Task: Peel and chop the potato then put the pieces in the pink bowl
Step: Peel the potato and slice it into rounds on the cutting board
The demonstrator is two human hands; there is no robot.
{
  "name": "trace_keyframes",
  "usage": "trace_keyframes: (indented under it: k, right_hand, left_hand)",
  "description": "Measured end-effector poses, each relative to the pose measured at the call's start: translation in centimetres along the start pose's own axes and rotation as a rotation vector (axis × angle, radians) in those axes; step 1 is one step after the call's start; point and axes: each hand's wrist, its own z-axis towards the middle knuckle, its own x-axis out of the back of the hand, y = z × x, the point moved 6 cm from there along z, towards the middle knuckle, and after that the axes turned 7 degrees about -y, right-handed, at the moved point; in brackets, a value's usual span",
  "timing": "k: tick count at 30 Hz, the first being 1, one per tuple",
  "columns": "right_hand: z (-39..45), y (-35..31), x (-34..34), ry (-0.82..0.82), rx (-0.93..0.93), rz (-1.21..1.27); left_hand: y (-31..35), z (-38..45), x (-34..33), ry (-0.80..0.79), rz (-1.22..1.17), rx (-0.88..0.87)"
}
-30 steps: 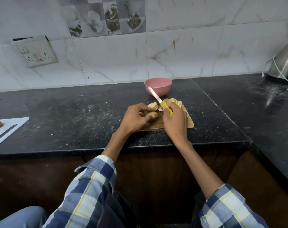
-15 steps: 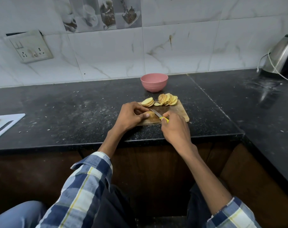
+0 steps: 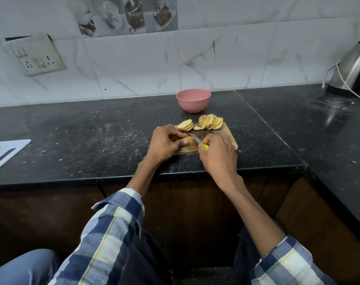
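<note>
Head view, step in hand: slicing; the remaining potato stub point(image 3: 189, 140) lies on the wooden chopping board point(image 3: 228, 133) between the two hands.
Left hand point(image 3: 164, 144): curled down over the stub, fingers and thumb pinching it against the board.
Right hand point(image 3: 218, 154): closed around the yellow handle of the knife point(image 3: 196, 139), whose blade angles away from the hand and meets the stub's right end.
Done so far: two leaning stacks of potato slices point(image 3: 211, 121) lie on the board just beyond the hands, the smaller stack ahead of the left hand, the larger ahead of the right, with one loose slice between them.
Peeling: brownish edges and spots show on the slices, so skin seems to be left on; too small to be sure.
Pink bowl point(image 3: 193, 99): stands on the table past the slices, apart from the board; no pieces visible inside it from this angle.
Left to do: by my judgement most of the cutting is finished; the short stub needs a few more cuts, then every piece must go into the bowl.
Far left of the hands: a white board point(image 3: 8, 152) at the table's edge.
</note>
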Motion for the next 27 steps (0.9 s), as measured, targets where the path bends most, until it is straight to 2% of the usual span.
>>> trace_keyframes:
  k: [16, 20, 24, 27]
  right_hand:
    - [-1.3, -2.7, -1.2, 0.02, 0.044, -0.034]
    - [-2.6, -2.4, -1.1, 0.037, 0.069, -0.095]
    - [-1.9, -3.0, -1.4, 0.023, 0.075, -0.086]
    - [-1.6, -3.5, -1.4, 0.003, 0.076, -0.082]
  left_hand:
    - [-0.3, 0.0, -0.5, 0.079, 0.022, 0.026]
    - [-0.1, -0.1, -0.4, 0.057, 0.05, 0.013]
    - [-0.1, -0.4, 0.0, -0.029, 0.05, -0.027]
    - [0.0, -0.4, 0.3, -0.007, 0.031, -0.01]
